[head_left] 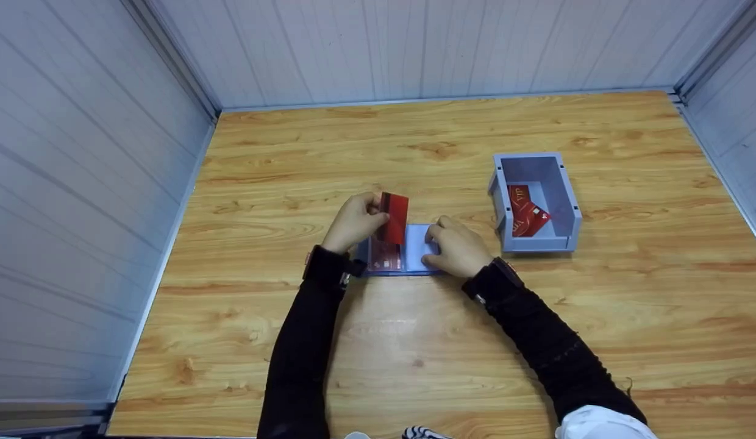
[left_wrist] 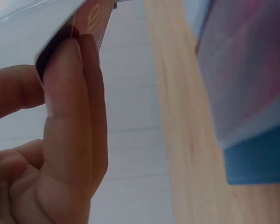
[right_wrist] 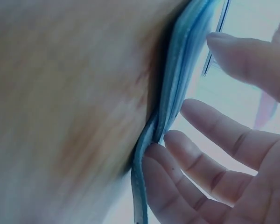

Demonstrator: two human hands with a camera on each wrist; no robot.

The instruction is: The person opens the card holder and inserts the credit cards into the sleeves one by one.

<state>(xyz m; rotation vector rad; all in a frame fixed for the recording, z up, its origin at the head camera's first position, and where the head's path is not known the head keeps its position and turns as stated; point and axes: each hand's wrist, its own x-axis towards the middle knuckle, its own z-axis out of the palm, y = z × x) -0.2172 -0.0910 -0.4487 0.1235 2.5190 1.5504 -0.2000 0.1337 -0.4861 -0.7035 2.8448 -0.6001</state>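
My left hand [head_left: 356, 221] pinches a red card [head_left: 395, 214] with a dark stripe between thumb and fingers; the left wrist view shows the card [left_wrist: 91, 21] edge-on at the fingertips. Below it lies an opened blue card holder [head_left: 414, 272] with clear sleeves, and another red card [head_left: 385, 259] shows through its left sleeve. On the holder's pale right side rests my right hand [head_left: 460, 249]. Seen from the right wrist, the right hand [right_wrist: 224, 154] has loosely bent fingers touching the edge of the stacked pages of the holder [right_wrist: 175, 79], with the thumb farther up.
A grey-blue open bin [head_left: 539, 245] stands right of the holder, with several red VIP cards [head_left: 524, 213] inside. Pale panel walls [head_left: 414, 49] border the wooden table [head_left: 280, 164] at the back and sides. A striped item [head_left: 424, 433] shows at the near edge.
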